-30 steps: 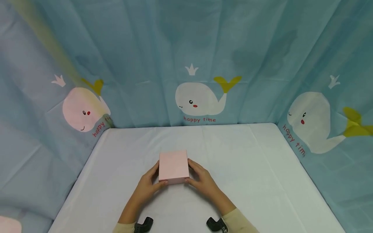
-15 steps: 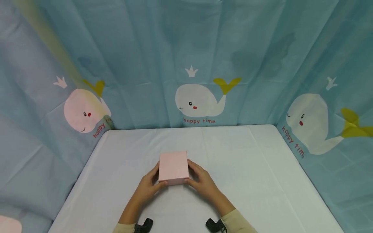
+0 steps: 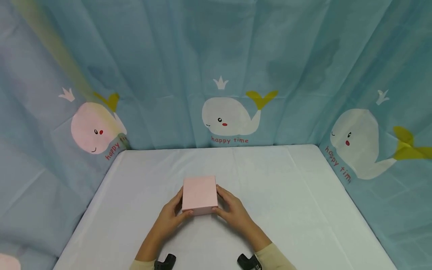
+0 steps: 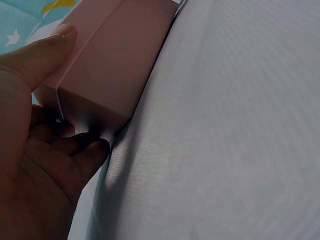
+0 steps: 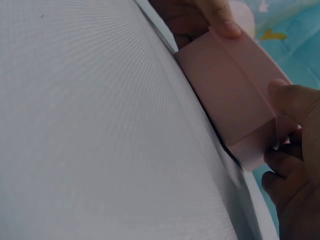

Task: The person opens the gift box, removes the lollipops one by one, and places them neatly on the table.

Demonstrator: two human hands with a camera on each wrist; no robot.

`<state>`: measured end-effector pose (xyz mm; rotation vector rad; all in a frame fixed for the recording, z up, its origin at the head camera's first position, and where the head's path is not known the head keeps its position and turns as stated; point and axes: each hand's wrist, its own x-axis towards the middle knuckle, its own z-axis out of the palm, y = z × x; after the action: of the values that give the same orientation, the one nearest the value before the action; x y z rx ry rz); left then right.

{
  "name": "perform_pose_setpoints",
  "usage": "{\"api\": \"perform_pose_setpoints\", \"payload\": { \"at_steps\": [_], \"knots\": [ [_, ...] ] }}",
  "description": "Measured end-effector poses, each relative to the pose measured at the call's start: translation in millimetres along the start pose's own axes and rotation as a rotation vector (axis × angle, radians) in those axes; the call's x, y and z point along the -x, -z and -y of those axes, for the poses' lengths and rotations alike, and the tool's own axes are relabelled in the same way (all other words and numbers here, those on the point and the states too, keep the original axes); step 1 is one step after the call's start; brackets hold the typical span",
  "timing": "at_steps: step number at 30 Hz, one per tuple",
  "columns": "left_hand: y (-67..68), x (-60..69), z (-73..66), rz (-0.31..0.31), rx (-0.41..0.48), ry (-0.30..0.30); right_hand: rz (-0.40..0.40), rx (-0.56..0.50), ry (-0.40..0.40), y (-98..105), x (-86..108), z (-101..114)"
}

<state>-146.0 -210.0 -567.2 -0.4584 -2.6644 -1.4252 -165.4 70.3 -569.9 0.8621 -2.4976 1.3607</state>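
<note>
A square pink box point(image 3: 200, 193) with a lid sits on the white-covered table, near the middle in the head view. The left hand point(image 3: 170, 216) grips its left end, thumb on the near face and fingers curled along the side. At the opposite end the right hand point(image 3: 233, 213) holds it the same way. In the left wrist view the box point(image 4: 110, 55) shows a seam between lid and base, with the left thumb on the lid. The right wrist view shows both thumbs against the box point(image 5: 232, 90). What is inside the box is hidden.
White cloth covers the table point(image 3: 287, 202). Blue curtains point(image 3: 168, 56) printed with whales stand along its back and both sides. A black wrist device point(image 3: 165, 261) sits on the left wrist and a similar device point(image 3: 249, 261) on the right.
The hands and the box hold almost the same pose throughout. The whole head view has shifted very slightly.
</note>
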Motion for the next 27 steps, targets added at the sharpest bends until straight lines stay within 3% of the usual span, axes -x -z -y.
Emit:
{"api": "perform_pose_setpoints", "payload": {
  "at_steps": [7, 20, 27],
  "knots": [
    [1.4, -0.7, 2.2, -0.006, -0.03, -0.013, -0.008, 0.011, 0.006, -1.9, -2.4, 1.4],
    [0.2, 0.5, -0.2, -0.002, 0.008, -0.019, -0.012, -0.002, 0.02, -1.6, 0.3, -1.5],
    [-0.7, -1.4, 1.3, -0.013, -0.012, -0.067, -0.025, 0.003, 0.048, -0.7, -2.0, -1.0]
  ]
}}
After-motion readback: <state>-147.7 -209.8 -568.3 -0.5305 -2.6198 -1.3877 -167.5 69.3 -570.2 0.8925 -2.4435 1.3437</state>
